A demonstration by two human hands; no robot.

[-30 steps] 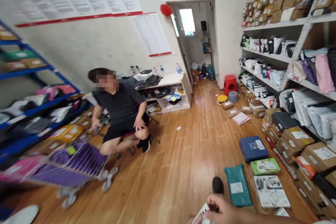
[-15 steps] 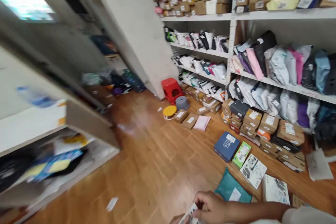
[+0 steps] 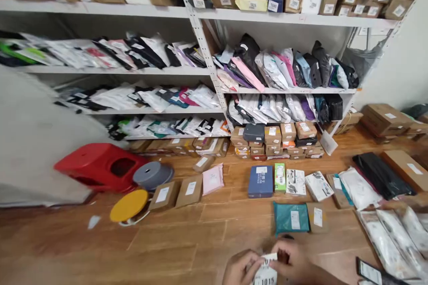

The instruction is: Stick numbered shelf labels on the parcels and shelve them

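A white strip of printed number labels, with "1015" on its lower part, is between my hands at the bottom of the view. My left hand pinches its left edge between thumb and fingers. On the opposite side, my right hand grips the upper right edge with thumb and curled fingers. The lower end of the strip is cut off by the frame. Just beyond the hands, a teal parcel lies on the floor beside a small brown box.
Metal shelving filled with bagged parcels and cartons spans the back. A blue box and several others line the floor before it. To the left are a red stool, a grey stool and a yellow stool. A phone lies lower right.
My view has swung right, bringing the right-hand shelves and floor parcels into sight. Both hands still hold the label strip, which now shows more fully with its number readable.
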